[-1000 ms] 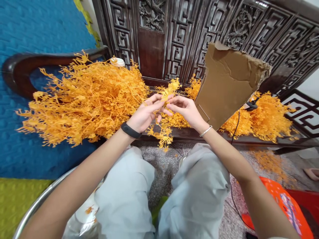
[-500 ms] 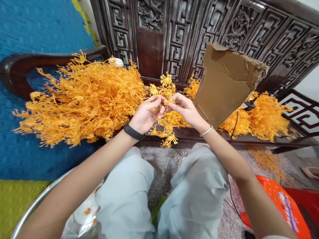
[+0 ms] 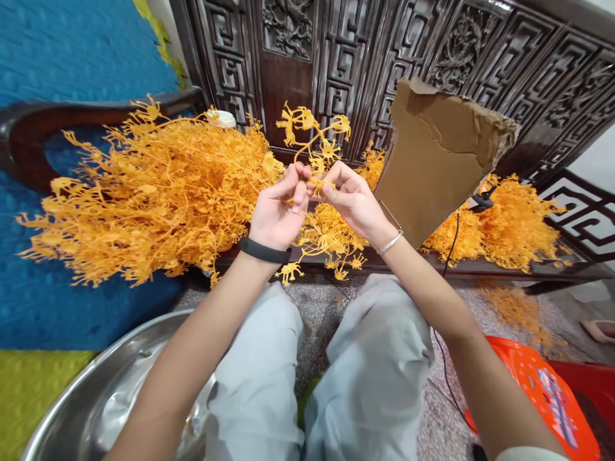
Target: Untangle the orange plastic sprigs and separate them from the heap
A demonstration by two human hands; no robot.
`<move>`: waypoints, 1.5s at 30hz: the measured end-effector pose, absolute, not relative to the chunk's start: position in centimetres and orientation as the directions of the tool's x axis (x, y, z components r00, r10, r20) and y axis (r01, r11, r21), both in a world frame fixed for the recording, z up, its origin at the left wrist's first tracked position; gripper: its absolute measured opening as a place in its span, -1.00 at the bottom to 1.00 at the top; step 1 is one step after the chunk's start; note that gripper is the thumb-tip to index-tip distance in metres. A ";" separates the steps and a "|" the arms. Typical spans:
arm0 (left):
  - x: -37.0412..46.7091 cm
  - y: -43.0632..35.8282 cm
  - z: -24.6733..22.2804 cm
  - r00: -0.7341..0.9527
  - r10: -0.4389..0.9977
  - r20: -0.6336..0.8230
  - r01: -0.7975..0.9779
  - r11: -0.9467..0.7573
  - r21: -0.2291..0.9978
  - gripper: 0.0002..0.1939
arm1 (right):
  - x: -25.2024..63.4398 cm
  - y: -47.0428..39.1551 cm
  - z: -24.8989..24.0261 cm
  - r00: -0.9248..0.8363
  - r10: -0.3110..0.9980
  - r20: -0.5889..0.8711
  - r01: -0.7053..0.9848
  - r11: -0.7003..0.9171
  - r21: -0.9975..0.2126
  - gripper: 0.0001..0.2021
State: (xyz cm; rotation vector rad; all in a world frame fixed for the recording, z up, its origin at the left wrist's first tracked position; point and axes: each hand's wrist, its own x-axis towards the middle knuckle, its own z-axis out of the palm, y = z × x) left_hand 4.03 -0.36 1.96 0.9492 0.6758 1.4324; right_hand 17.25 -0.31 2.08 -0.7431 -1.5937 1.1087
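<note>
Between my hands is an orange plastic sprig (image 3: 314, 137) with several small flower-like tips, standing up above my fingers. My left hand (image 3: 282, 202), with a black band on its wrist, pinches its stem. Fingertips of my right hand (image 3: 353, 195) close on a small orange piece (image 3: 321, 186) right beside the left fingertips; whether it is joined to the sprig I cannot tell. A large heap of orange sprigs (image 3: 163, 192) lies to the left of my left hand. More orange pieces (image 3: 331, 234) lie on the bench below and behind my hands.
A torn cardboard piece (image 3: 437, 160) leans against the carved wooden bench back (image 3: 288, 89). Further orange sprigs (image 3: 514, 224) lie at the right. A metal basin (image 3: 72, 410) stands at lower left, an orange-red stool (image 3: 542, 390) at lower right. A black cable (image 3: 446, 378) hangs down by my right arm.
Both hands have risen slightly, and the sprig now stands higher and more spread out above them. My left forearm has shifted right, showing more of the basin.
</note>
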 end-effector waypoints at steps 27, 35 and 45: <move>3.3 -0.4 4.3 0.156 0.973 0.169 -0.940 0.094 0.328 -0.53 | 14.7 0.8 2.4 -0.300 0.848 0.438 -0.296 0.354 -0.887 -0.79; -6.9 0.2 7.5 -0.348 0.812 0.469 -0.879 -0.456 0.137 -0.54 | 16.1 -1.2 2.6 -0.357 0.805 0.475 -0.402 0.326 -0.856 -0.75; -3.5 -1.0 8.4 -0.099 0.964 0.247 -0.900 -0.192 0.392 -0.62 | 19.5 3.4 -2.9 -0.057 0.991 0.119 -0.188 0.106 -0.976 -0.82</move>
